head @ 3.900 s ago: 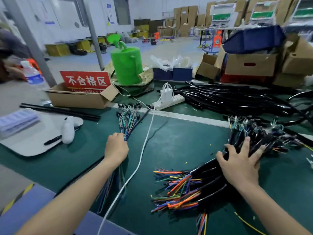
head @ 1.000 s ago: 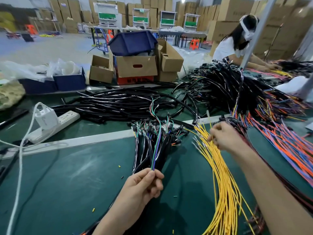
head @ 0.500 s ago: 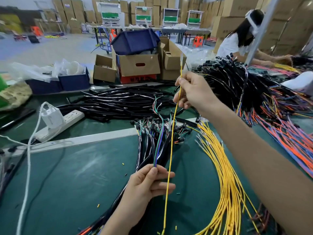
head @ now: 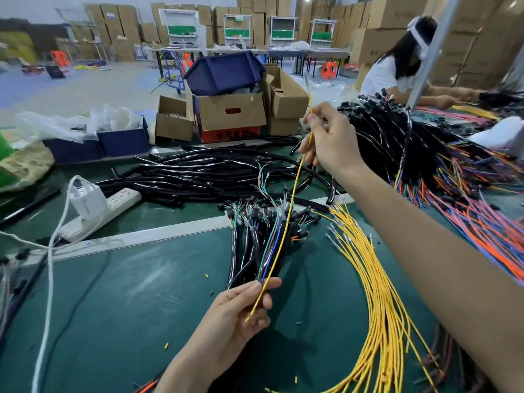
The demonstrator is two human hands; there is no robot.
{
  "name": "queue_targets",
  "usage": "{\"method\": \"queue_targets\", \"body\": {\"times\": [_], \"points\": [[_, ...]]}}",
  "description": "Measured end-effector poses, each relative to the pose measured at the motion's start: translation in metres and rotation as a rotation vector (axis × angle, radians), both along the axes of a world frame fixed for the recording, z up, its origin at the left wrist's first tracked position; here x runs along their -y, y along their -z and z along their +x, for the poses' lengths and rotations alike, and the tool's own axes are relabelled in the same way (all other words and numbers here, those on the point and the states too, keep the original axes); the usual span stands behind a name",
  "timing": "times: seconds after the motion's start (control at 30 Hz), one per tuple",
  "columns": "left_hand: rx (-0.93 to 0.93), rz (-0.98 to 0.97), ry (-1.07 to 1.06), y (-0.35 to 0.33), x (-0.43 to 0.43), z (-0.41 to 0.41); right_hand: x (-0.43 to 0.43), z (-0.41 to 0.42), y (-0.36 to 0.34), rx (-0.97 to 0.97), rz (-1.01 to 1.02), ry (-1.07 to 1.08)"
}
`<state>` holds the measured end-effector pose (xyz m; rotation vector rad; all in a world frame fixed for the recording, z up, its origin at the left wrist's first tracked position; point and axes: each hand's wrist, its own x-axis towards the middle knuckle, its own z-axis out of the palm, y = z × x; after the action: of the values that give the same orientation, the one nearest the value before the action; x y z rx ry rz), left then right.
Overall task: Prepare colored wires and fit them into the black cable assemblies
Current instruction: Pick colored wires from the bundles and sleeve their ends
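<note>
My right hand (head: 330, 140) is raised above the bench and pinches a single yellow wire (head: 292, 205) near its top end. The wire slants down to my left hand (head: 238, 310), which grips a black cable assembly (head: 272, 251) with green and blue wires, the yellow wire's lower end lying across its fingers. A bundle of black cable assemblies (head: 246, 245) lies on the green mat behind my left hand. Many loose yellow wires (head: 380, 293) fan out on the mat under my right forearm.
A heap of black cables (head: 198, 174) lies beyond the mat's metal strip, with a white power strip (head: 99, 211) at left. Black assemblies with orange and blue wires (head: 453, 180) pile up at right. Cardboard boxes (head: 229, 112) stand behind; another person (head: 397, 72) works at far right.
Since half a second ago the yellow wire has been drawn up through my left hand; its lower end now lies at my left fingers instead of hanging below the frame's bottom edge.
</note>
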<state>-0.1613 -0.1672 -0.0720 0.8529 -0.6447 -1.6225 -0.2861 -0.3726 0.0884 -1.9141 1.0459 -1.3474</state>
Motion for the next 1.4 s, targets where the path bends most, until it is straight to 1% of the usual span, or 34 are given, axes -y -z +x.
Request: {"method": "queue_targets", "body": {"times": [0.17,0.3,0.37,0.47,0.5,0.63,0.7,0.73,0.8,0.83,0.9,0.93,0.97,1.07,1.17,1.4], "points": [[0.008,-0.006,-0.020,0.000,-0.001,-0.002,0.001,-0.001,-0.013,-0.015,-0.036,-0.017],[0.077,-0.028,-0.025,0.000,-0.002,-0.003,0.003,0.001,-0.013,-0.051,-0.039,-0.017],[0.094,-0.046,-0.022,-0.001,-0.003,-0.004,0.008,0.002,-0.009,-0.086,0.091,-0.024],[0.057,-0.056,-0.024,-0.003,-0.004,-0.005,0.013,0.001,0.006,-0.047,0.461,-0.070],[0.042,-0.057,-0.025,-0.004,-0.004,-0.005,0.013,-0.001,0.016,-0.043,0.538,-0.071],[-0.007,-0.060,-0.058,0.000,-0.002,-0.006,0.002,-0.030,0.064,-0.062,0.655,-0.026],[-0.007,-0.072,-0.075,0.004,0.000,-0.007,0.003,-0.060,0.083,-0.067,0.631,0.067],[-0.006,-0.077,-0.081,0.006,0.002,-0.008,0.008,-0.080,0.088,-0.138,0.576,0.176],[-0.003,-0.081,-0.077,0.008,0.003,-0.008,0.020,-0.127,0.097,-0.434,0.442,0.425],[0.000,-0.080,-0.068,0.009,0.003,-0.008,0.024,-0.150,0.100,-0.594,0.416,0.521],[0.012,-0.074,-0.050,0.010,0.003,-0.007,0.023,-0.186,0.110,-0.818,0.448,0.614],[0.018,-0.072,-0.048,0.010,0.003,-0.007,0.022,-0.199,0.117,-0.869,0.472,0.629],[0.022,-0.072,-0.052,0.010,0.003,-0.007,0.021,-0.207,0.124,-0.870,0.482,0.641],[0.037,-0.056,-0.070,0.007,0.000,-0.010,0.019,-0.215,0.141,-0.758,0.461,0.673],[0.060,-0.048,-0.073,0.006,-0.002,-0.011,0.023,-0.215,0.147,-0.711,0.455,0.716],[0.061,-0.041,-0.075,0.001,-0.001,-0.013,0.036,-0.209,0.135,-0.801,0.503,0.684]]}}
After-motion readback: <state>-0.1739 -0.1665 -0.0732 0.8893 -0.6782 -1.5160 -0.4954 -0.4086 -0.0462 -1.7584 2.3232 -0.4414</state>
